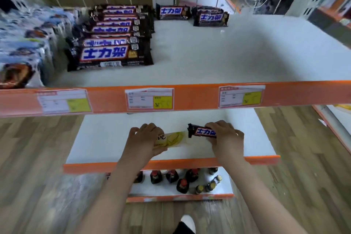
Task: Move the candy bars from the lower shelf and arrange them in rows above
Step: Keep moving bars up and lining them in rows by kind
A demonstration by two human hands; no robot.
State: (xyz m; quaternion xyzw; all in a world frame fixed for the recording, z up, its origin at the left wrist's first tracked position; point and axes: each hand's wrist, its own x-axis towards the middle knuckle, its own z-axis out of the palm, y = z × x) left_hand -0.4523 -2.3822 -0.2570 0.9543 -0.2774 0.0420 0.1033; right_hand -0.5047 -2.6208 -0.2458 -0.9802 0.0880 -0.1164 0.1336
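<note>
your left hand [145, 138] curls round a pale yellow bar [173, 139] on the lower shelf [98, 138]; your right hand [226, 137] pinches a dark candy bar [201, 131] just above it.

Upper shelf [209, 59]: white deck, orange front edge. Landmark is the long row of dark candy bars [112, 38], running front to back at left. Left of that row, blue-and-white packets [28, 43]. Right of it, at the back, a single bar [173, 12], then a short stack [210, 17].

Lower shelf [106, 138]: a pale yellow bar [173, 139] and a dark bar [202, 131], both in hands; contact with the deck cannot be told.

Bottom shelf [224, 186]: dark bottles [182, 178].
</note>
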